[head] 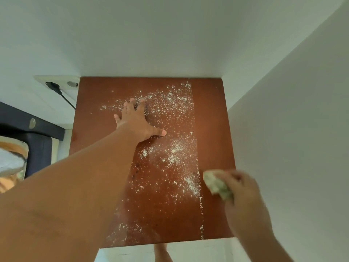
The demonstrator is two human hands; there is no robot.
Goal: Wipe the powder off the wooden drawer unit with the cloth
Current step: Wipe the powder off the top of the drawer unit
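Observation:
The reddish-brown top of the wooden drawer unit [211, 114] fills the middle of the view. White powder [175, 150] is scattered over its centre, from the back to the front edge. A strip along the right side is bare of powder, with a straight line of powder along its left border. My left hand [137, 121] lies flat on the top, fingers spread, in the powder near the back. My right hand [243, 195] is blurred at the front right, holding a crumpled pale greenish cloth [217, 184] against the wood.
White walls close the unit in at the back and on the right. A wall socket [58, 83] with a black plug and cable sits at the back left. A dark piece of furniture [39, 146] stands to the left. A bare foot [162, 252] shows below the front edge.

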